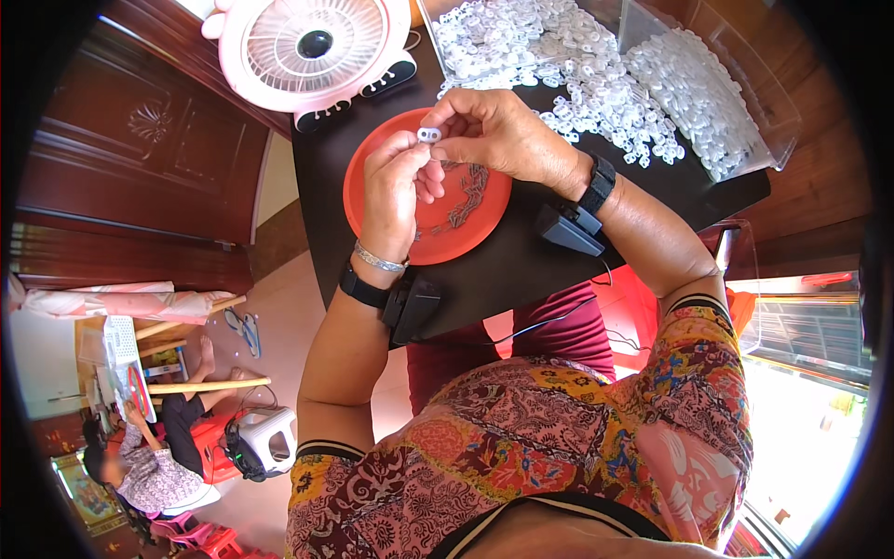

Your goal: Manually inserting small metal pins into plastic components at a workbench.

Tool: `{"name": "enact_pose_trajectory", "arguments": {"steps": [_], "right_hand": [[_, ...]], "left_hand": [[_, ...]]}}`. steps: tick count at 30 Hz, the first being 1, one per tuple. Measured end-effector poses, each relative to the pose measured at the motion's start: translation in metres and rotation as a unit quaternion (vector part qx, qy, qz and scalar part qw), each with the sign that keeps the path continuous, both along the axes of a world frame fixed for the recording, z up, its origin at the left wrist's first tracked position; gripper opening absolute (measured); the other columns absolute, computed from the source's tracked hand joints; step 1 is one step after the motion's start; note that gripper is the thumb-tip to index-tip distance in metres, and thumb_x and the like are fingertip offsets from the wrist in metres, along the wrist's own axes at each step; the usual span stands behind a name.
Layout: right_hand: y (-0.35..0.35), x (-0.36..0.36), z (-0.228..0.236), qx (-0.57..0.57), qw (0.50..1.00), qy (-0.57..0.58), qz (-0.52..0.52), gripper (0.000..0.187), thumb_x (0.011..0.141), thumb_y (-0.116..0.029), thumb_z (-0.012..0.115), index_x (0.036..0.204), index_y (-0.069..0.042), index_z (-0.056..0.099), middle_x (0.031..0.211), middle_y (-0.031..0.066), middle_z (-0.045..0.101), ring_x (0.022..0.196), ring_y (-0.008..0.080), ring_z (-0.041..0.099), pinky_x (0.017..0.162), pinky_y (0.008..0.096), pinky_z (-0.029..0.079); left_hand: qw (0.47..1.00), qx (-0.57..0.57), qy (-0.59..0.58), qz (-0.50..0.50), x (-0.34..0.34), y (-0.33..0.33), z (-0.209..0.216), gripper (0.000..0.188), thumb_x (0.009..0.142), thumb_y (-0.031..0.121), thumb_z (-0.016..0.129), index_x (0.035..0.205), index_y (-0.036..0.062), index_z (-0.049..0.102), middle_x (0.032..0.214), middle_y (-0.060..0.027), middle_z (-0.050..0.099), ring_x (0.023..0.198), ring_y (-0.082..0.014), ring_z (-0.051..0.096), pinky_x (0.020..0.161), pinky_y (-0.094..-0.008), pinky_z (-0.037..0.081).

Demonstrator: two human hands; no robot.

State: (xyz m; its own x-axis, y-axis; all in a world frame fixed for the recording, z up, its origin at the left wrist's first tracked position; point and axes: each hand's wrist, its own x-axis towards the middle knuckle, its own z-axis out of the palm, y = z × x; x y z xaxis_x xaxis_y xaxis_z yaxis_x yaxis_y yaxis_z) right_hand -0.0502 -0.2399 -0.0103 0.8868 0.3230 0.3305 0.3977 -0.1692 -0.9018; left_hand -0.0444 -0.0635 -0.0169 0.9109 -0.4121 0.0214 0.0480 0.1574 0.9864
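Between the fingertips of both hands is a small white plastic piece with two dark holes. My left hand pinches it from the left and below, its lower fingers curled. From the right, my right hand grips the same piece with thumb and fingers. Beneath the hands lies a round orange-red tray holding many small grey metal pins or screws; their exact kind is too small to tell. A heap of similar white pieces spreads over the dark table beyond my right hand.
At the far left of the table stands a pink-white fan. A clear bin of finished-looking white pieces sits at the far right. Cables hang by the near table edge. Another person sits at lower left near a white stool.
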Motion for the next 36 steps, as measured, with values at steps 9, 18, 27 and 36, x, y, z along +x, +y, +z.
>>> {"name": "enact_pose_trajectory", "arguments": {"steps": [9,18,27,36], "right_hand": [[0.001,-0.004,0.006,-0.056,0.995,-0.085,-0.019,0.022,0.077,-0.011,0.072,0.096,-0.002,0.063,0.075,0.0056,0.065,0.07,0.0123,0.064,0.064,0.0255,0.05],[0.012,-0.012,0.002,-0.215,0.929,-0.281,-0.105,0.028,0.075,-0.013,0.07,0.1,-0.002,0.062,0.083,0.0135,0.064,0.071,0.0288,0.064,0.063,0.0346,0.052],[0.012,-0.014,0.005,-0.205,0.939,-0.258,-0.101,0.018,0.079,-0.011,0.065,0.095,-0.003,0.061,0.072,0.0136,0.063,0.064,0.0297,0.063,0.057,0.0351,0.05],[0.012,-0.015,0.007,-0.203,0.935,-0.266,-0.118,0.017,0.078,-0.011,0.065,0.093,-0.004,0.063,0.075,0.0127,0.065,0.068,0.03,0.065,0.059,0.0355,0.052]], "left_hand": [[1.0,-0.004,0.024,0.007,-0.002,-0.001,0.001,0.021,0.09,0.021,0.048,0.083,0.0032,0.058,0.061,-0.0021,0.055,0.046,-0.0083,0.05,0.042,-0.0179,0.036],[0.999,0.01,0.029,0.014,-0.004,-0.002,-0.003,0.027,0.091,0.021,0.046,0.097,-0.0022,0.059,0.074,-0.0101,0.065,0.053,-0.014,0.058,0.049,-0.0209,0.043],[0.999,-0.019,0.029,0.028,-0.003,-0.005,-0.004,0.026,0.089,0.018,0.045,0.088,-0.0026,0.061,0.069,-0.0094,0.064,0.053,-0.0139,0.058,0.049,-0.022,0.046],[0.999,-0.031,0.009,0.031,-0.006,-0.006,0.003,0.025,0.089,0.017,0.045,0.088,-0.0025,0.062,0.069,-0.009,0.063,0.053,-0.0136,0.058,0.048,-0.0217,0.045]]}}
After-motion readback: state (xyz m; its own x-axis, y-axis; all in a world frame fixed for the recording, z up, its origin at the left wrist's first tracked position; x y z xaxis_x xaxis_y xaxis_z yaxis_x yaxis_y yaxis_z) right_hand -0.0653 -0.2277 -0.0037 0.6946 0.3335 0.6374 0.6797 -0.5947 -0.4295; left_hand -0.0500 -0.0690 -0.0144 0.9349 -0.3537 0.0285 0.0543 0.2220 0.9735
